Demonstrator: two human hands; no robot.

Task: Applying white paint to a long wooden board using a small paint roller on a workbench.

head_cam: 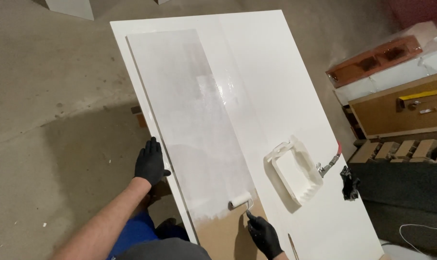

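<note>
Both hands, left hand [151, 162] and right hand [265, 236], wear black gloves; forearms bare, blue trousers below.

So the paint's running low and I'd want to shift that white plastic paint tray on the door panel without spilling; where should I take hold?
Take the white plastic paint tray by its two long side rims, coming from above, a hand each side; it lies flat and open-topped, so level lifting seems safest.

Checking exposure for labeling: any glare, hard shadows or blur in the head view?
Head view: glare streak on the wet paint of the white panel; soft body shadow across the concrete floor; paint tray casts a small shadow; roller and gloved hands sharp; corners dim.
</note>
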